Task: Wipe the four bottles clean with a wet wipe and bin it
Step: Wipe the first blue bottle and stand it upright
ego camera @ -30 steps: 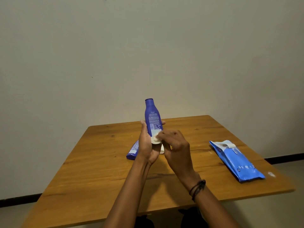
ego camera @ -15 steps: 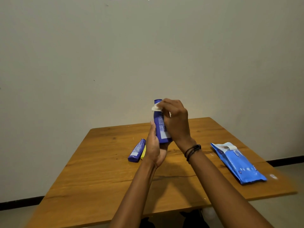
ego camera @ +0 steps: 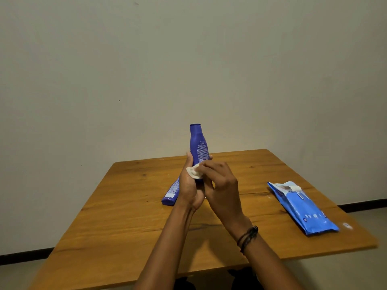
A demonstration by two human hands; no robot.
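My left hand (ego camera: 189, 188) holds a dark blue bottle (ego camera: 198, 144) upright by its base above the table, cap end up. Pinched in my right hand (ego camera: 222, 185) is a small white wet wipe (ego camera: 193, 171), pressed against the bottle's lower part beside my left thumb. A second blue bottle (ego camera: 170, 194) lies flat on the table behind my left hand, partly hidden by it. Other bottles are hidden behind my hands.
The wooden table (ego camera: 125, 216) stands against a plain wall. A blue pack of wet wipes (ego camera: 301, 208) lies near the table's right edge, its flap lifted. A small white spot (ego camera: 347, 226) sits by the right corner. No bin is in view.
My right hand slid the wipe from the bottle's cap down to its lower part. The bottle's printed back now faces me.
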